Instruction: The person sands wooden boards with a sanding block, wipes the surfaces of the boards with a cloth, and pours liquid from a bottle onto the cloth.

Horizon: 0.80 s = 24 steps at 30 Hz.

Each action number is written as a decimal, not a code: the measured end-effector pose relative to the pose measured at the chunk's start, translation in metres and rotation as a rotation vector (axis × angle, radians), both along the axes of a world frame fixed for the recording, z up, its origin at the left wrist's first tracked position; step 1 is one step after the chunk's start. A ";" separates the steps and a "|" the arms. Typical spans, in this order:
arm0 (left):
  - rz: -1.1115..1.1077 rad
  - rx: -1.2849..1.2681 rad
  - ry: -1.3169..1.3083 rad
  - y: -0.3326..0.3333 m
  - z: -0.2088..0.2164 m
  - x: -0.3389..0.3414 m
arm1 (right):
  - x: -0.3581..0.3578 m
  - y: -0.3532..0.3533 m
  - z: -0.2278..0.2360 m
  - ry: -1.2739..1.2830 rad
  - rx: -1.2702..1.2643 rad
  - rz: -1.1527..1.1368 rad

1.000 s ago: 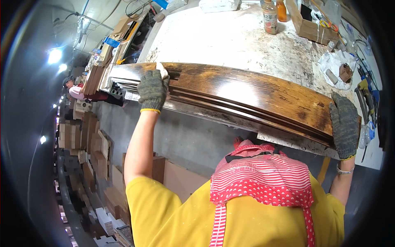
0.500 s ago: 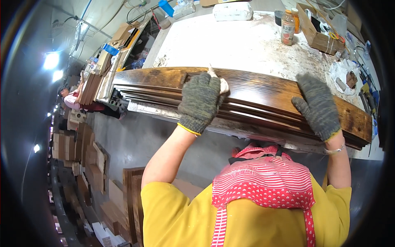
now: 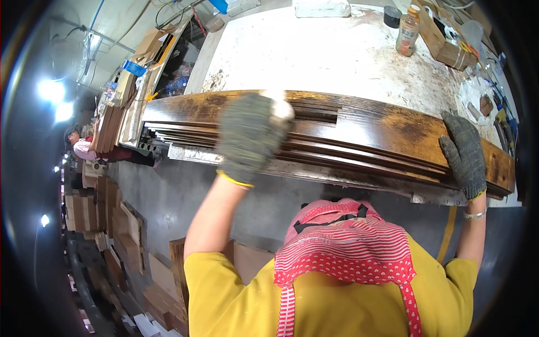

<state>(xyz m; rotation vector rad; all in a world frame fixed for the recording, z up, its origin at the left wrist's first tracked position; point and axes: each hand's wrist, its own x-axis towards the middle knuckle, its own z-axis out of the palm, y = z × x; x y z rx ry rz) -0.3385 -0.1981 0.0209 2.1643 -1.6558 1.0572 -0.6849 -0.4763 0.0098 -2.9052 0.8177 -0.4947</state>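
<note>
A stack of long, dark-stained wooden boards (image 3: pixel 387 126) lies along the near side of the white worktable. The top board is glossy, with a rectangular slot (image 3: pixel 314 112) near its middle through which boards beneath show. My left hand (image 3: pixel 247 135), in a dark grey-green knitted glove, is closed on a whitish rag (image 3: pixel 281 108) over the top board, left of the slot. Motion blurs both hand and rag. Toward the board's right end, my right hand (image 3: pixel 466 151), gloved alike, rests on the board with its fingers extended and the thumb apart.
The white stained worktable (image 3: pixel 269 56) holds a bottle (image 3: pixel 408 31), a black cup (image 3: pixel 392 17), a wooden box (image 3: pixel 446 45), a plastic bag (image 3: pixel 471 98) and tools at right. A white wrapped block (image 3: pixel 321 8) sits behind. A co-worker (image 3: pixel 84 145) holds boards at far left.
My left hand has swept left along the board with the rag, uncovering the slot. My right hand lies farther right, near the board's end. The view has shifted slightly.
</note>
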 end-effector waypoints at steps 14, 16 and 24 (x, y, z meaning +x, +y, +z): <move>0.072 -0.079 0.023 0.021 0.002 0.055 | 0.025 0.016 0.004 0.007 -0.040 -0.037; 0.044 0.140 0.100 -0.006 0.002 0.021 | 0.067 0.043 0.019 -0.036 -0.084 0.035; -0.021 0.033 0.095 0.043 -0.011 0.106 | 0.147 0.090 0.006 0.008 -0.025 0.027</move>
